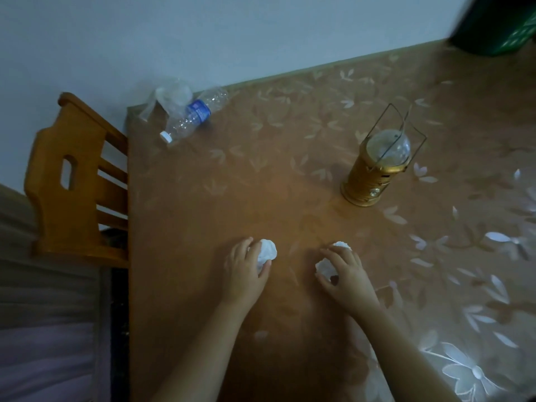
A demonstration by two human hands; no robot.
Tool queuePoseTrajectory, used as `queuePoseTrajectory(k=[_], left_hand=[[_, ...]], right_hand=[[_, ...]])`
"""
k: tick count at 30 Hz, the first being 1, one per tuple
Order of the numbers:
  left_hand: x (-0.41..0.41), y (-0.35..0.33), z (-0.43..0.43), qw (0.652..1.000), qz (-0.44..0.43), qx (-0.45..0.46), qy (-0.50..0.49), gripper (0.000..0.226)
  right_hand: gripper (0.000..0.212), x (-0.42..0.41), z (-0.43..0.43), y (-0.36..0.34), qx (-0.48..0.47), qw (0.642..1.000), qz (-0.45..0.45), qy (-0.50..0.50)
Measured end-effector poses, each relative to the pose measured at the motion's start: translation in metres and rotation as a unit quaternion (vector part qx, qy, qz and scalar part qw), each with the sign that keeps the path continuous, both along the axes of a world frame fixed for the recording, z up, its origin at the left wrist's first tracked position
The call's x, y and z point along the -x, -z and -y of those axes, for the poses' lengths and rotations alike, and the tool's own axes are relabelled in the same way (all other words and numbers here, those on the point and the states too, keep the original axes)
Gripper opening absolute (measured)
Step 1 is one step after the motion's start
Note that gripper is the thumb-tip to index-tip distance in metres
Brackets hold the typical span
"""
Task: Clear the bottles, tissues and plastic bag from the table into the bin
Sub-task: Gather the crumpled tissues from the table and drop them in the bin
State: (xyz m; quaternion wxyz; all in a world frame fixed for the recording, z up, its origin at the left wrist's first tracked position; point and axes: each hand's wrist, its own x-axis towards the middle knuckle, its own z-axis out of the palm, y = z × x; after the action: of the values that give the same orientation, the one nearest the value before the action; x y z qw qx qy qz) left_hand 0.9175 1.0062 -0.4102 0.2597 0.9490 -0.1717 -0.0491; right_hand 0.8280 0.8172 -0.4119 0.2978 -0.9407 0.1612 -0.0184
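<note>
Landmark: we place everything against the gold lantern point(377, 169), which stands upright on the table point(232, 184) and is not part of the clearing.

Left hand: our left hand point(246, 268) lies well to the near-left of the lantern, fingers curled round a crumpled tissue point(266, 252), which shows beyond the fingertips; the grip looks closed on it, with the wad still low on the table.

Right hand: our right hand point(345, 274) sits nearer the lantern, on its near side, cupped over two white wads point(324, 266). One shows under the thumb and one past the fingertips; we cannot tell whether they are one tissue or two, or whether the hold is firm yet.

Bottle: the clear bottle point(191, 114) lies on its side at the far-left corner, well apart from the lantern, with its long axis running from the white cap at the near-left to its base at the far-right.

Bag: the plastic bag point(171, 97) lies crumpled, touching the bottle on its far-left side.

Which hand is nearer: the left, we judge, since bottle and bag lie far-left of both hands.

Bin: the dark green shape point(499, 24) at the far-right edge, beyond the lantern, may be the bin; it is too blurred to say.

Step in hand: gathering the tissues; the bottle and bag are untouched.
</note>
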Motion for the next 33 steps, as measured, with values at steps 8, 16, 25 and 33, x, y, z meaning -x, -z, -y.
queuePoseTrajectory(k=[8,16,25,33], left_hand=[[-0.001,0.008,0.001,1.0,0.008,0.004,-0.004,0.034],[0.008,0.006,0.0,0.999,-0.008,0.038,-0.002,0.036],[0.033,-0.005,-0.007,0.996,-0.045,0.057,-0.042,0.025],[0.055,-0.021,-0.015,0.987,-0.058,0.128,-0.084,0.02]], right_hand=[[0.038,-0.003,-0.007,0.009,0.044,0.999,0.02,0.012],[0.019,-0.001,-0.02,0.015,0.018,0.999,0.034,0.006],[0.011,0.015,-0.031,0.014,-0.095,0.993,0.043,0.055],[0.015,0.032,-0.041,0.009,-0.114,0.986,0.065,0.105]])
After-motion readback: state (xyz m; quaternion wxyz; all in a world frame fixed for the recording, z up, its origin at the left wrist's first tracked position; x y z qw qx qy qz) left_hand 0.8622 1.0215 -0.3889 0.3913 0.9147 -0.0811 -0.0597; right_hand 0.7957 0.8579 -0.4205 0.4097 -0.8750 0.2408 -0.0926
